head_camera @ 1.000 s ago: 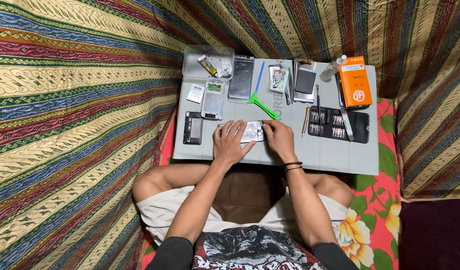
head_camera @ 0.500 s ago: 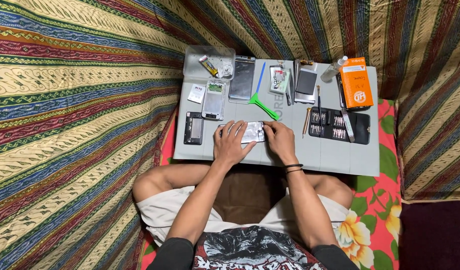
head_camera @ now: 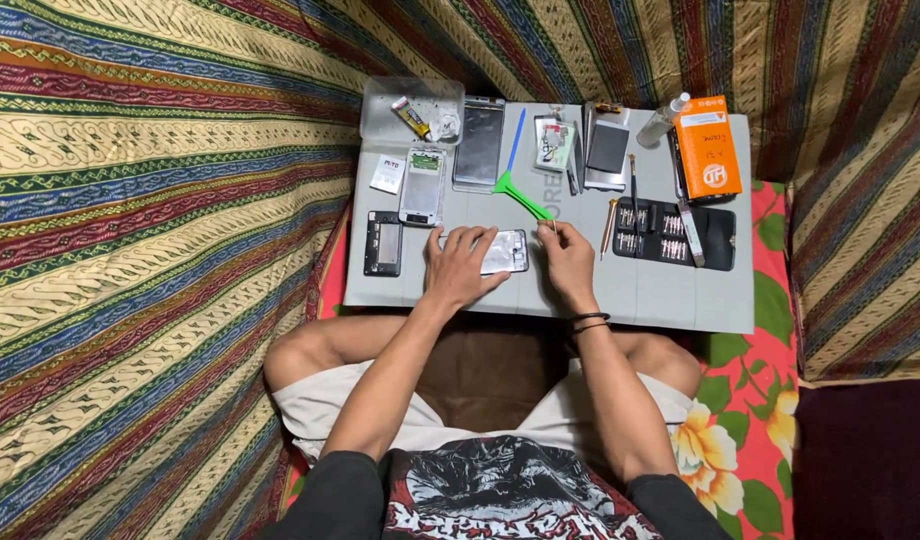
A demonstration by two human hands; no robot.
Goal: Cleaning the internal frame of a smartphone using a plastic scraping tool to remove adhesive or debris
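Fingers of the left hand lie spread flat over a small silvery phone frame, pressing it down onto the grey work mat. The right hand sits just right of the frame, its fingertips pinched together on what looks like a thin tool; it is too small to name. Compared with a second ago, both hands sit in almost the same place and the frame has not shifted on the mat, so the work reads as fine, steady handling at the frame's right edge rather than any lifting or carrying.

Just above the frame lies a green plastic pry tool with a wedge-shaped head, and beyond it a slim blue stick. Left of the frame rest a black rectangular phone part and an opened phone body. Right of the frame a black bit holder shows rows of small metal bits, with an orange box above it. Striped woven cloth surrounds the mat.
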